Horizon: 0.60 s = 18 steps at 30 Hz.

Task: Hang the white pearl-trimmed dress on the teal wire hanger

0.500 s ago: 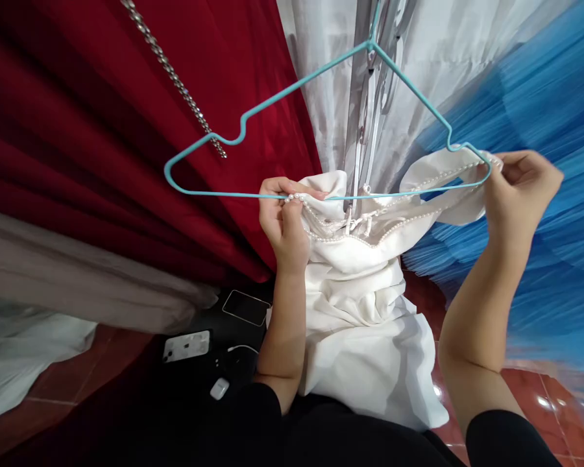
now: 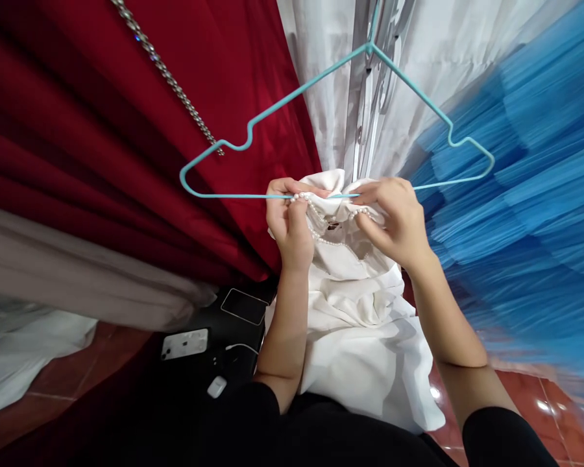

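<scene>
A white dress (image 2: pixel 355 350) with a pearl-beaded neckline hangs down in front of me, its lower part gathered in folds. My left hand (image 2: pixel 294 224) pinches its beaded edge against the bottom bar of a light blue hanger (image 2: pixel 309 84). Close beside it, my right hand (image 2: pixel 394 220) grips another beaded part of the dress at the same bar, with fingers behind and thumb in front. The hanger's two notched shoulders are bare. Some of the fabric between the hands is bunched and partly hidden by the fingers.
Red fabric (image 2: pixel 199 84) with a glittering strand (image 2: pixel 175 84) is at the left, blue tulle (image 2: pixel 540 194) at the right, white cloth (image 2: pixel 321 78) behind. On a black surface lower left lie a white phone (image 2: pixel 185 344), a dark phone (image 2: pixel 244 307) and a small white case (image 2: pixel 217 387).
My right hand has moved left from the hanger's right end to its middle, bringing the beaded fabric with it. The right end of the hanger is now bare. My left hand has hardly moved.
</scene>
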Motion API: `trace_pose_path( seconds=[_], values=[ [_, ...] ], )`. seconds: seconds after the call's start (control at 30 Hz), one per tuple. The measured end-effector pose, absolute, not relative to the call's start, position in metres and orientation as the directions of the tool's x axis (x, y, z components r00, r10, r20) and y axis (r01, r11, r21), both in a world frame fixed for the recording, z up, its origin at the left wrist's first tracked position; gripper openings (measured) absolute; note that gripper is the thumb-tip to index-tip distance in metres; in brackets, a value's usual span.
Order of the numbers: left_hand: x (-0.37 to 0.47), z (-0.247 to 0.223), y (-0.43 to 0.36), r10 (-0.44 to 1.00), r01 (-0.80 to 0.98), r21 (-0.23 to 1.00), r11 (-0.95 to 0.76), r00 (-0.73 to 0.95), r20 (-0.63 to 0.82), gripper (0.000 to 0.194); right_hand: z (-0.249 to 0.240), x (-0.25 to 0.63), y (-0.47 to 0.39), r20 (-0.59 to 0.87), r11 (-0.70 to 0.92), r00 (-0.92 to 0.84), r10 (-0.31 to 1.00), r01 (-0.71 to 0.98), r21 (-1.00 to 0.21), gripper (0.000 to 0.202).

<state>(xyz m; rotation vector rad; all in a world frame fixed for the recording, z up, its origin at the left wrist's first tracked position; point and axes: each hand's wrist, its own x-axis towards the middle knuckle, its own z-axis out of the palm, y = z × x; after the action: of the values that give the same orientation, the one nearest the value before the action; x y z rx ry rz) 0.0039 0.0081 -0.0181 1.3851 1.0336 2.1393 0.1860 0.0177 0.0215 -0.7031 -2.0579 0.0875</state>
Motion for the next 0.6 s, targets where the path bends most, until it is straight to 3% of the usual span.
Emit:
trace_pose_path(
  seconds=[0.1,0.23,0.33,0.5,0.6],
  values=[
    [-0.002,-0.029,0.005,0.659,0.045,0.741,-0.670,-0.422,0.622,0.022,0.006,0.178,0.021,0.826,0.810,-0.272,0.493,0.490,-0.322,0.005],
    [-0.017,-0.053,-0.006,0.522,0.290,0.749,-0.595,-0.570,0.635,0.016,0.001,0.175,0.015,0.844,0.803,-0.236,0.481,0.505,-0.316,0.006],
    [-0.039,-0.061,-0.009,0.409,0.356,0.768,-0.533,-0.686,0.602,0.009,0.004,0.178,0.013,0.850,0.808,-0.240,0.468,0.505,-0.302,0.006],
    [-0.092,-0.020,0.005,0.222,0.414,0.699,-0.583,-0.747,0.627,0.031,0.009,0.185,0.016,0.846,0.795,-0.235,0.479,0.524,-0.305,0.007],
    [-0.116,0.024,0.015,0.169,0.490,0.722,-0.488,-0.759,0.629,0.038,0.010,0.186,0.017,0.859,0.816,-0.245,0.451,0.502,-0.285,0.007]
  ],
)
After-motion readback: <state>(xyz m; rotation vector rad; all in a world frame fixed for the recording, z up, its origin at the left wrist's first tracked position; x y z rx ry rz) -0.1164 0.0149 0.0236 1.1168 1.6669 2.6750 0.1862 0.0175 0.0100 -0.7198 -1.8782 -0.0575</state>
